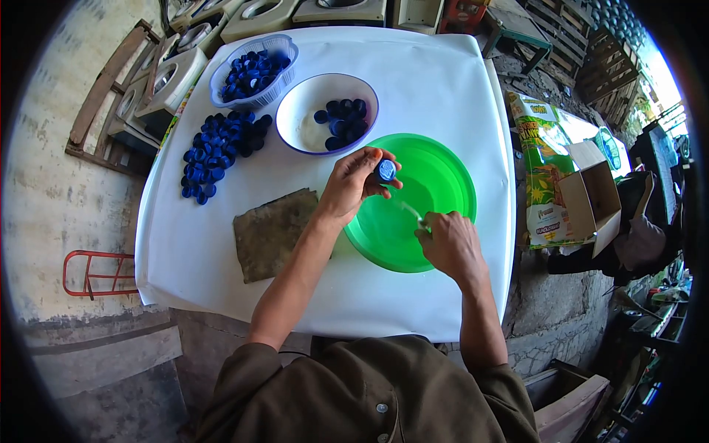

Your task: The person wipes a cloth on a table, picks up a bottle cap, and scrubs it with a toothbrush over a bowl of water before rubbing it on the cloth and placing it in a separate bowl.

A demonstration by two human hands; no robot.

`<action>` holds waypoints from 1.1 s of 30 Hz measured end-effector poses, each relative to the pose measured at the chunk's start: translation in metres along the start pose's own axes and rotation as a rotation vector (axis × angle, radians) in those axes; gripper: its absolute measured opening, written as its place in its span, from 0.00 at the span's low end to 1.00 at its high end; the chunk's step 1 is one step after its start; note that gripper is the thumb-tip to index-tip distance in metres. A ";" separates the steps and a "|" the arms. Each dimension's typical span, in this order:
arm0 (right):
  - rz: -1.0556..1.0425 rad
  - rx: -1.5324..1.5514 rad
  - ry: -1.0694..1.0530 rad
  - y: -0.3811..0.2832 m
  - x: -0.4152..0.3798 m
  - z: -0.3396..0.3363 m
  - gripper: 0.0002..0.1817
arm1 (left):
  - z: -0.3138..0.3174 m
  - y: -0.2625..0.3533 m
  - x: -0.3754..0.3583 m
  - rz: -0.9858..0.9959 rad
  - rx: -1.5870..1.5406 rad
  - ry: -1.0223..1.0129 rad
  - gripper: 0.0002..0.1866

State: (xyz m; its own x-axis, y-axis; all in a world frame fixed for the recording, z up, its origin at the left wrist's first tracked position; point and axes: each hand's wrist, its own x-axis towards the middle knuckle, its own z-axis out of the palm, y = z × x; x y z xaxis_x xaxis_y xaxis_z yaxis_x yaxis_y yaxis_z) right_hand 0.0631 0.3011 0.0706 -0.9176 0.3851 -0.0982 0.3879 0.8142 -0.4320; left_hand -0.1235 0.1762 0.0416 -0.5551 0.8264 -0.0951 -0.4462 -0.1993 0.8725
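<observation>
Over the green basin (454, 173), my left hand (349, 186) grips a blue bottle cap (385, 170), its pale inner side turned up toward me. My right hand (452, 245) is closed round a thin, whitish tool (410, 210) whose tip points toward the cap without touching it. Blur hides the tool's exact kind. Behind my left hand stands a white bowl (295, 111) with a blue rim, holding several blue caps (343, 122) and some pale liquid. A grey-brown cloth (269, 232) lies folded flat beside my left forearm.
Many loose blue caps (214, 151) are heaped on the white-covered table (436, 81), near a translucent basket (277, 92) full of caps. Right of the table are an open cardboard box (594, 196) and a person (639, 240). A red metal frame (100, 273) stands at left.
</observation>
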 end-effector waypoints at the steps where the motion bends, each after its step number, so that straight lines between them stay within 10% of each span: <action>1: -0.014 0.014 -0.060 -0.004 -0.002 -0.006 0.11 | 0.001 0.001 -0.001 -0.006 -0.006 0.007 0.14; 10: 0.044 0.367 0.282 -0.007 -0.010 -0.035 0.08 | 0.008 -0.013 0.003 0.049 -0.161 0.039 0.12; 33: 0.026 0.588 0.358 -0.015 -0.012 -0.009 0.09 | 0.028 -0.018 0.000 0.144 -0.356 0.062 0.14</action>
State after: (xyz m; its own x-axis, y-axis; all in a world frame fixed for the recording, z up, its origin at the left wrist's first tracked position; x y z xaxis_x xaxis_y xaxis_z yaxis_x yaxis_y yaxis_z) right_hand 0.0688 0.2884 0.0865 -0.7845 0.6033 0.1435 0.2052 0.4708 -0.8580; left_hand -0.0960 0.1943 0.0396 -0.6662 0.7455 -0.0215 -0.5701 -0.4903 0.6593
